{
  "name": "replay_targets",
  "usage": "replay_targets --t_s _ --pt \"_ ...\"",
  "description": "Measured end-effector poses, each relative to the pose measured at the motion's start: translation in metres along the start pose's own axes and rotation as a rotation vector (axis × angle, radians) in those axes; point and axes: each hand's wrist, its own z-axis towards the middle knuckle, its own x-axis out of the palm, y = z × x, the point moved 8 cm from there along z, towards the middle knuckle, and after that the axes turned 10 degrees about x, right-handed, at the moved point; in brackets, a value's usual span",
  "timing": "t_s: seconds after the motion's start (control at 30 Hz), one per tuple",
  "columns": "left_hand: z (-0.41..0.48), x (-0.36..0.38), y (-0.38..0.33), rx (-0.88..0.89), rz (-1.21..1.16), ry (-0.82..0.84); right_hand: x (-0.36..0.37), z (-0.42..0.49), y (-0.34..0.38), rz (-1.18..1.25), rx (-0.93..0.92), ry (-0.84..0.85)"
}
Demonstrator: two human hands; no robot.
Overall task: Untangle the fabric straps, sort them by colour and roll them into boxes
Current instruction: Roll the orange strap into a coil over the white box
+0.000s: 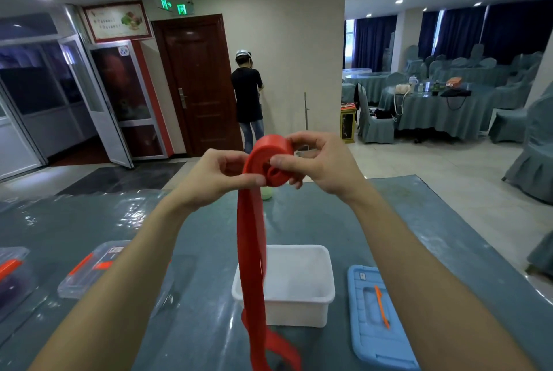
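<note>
Both hands [215, 174] [317, 161] are pinching the strap [251, 251] roll; it's looking soft, light, hanging limp below the fingers.

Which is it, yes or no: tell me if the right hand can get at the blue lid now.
Probably yes, once freed: the right hand pinches the red strap roll, but the blue lid lies uncovered on the table beside the white box.

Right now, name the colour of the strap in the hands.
The strap is red; head view.
</note>
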Motion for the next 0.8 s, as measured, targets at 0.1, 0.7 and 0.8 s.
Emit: replay_targets --t_s 0.1,0.7,0.8 --pt "0.006 -0.015 -0.005 0.014 -0.049 -0.090 0.008 0.005 -0.003 0.161 0.029 0.007" --pt "0.027 0.002 -0.045 -0.039 0.817 0.379 0.047 0.006 -0.027 -0.430 0.160 0.288" --pt "0.023 -0.015 -0.041 -0.051 0.558 0.245 0.030 0.007 -0.024 -0.161 0.149 0.192"
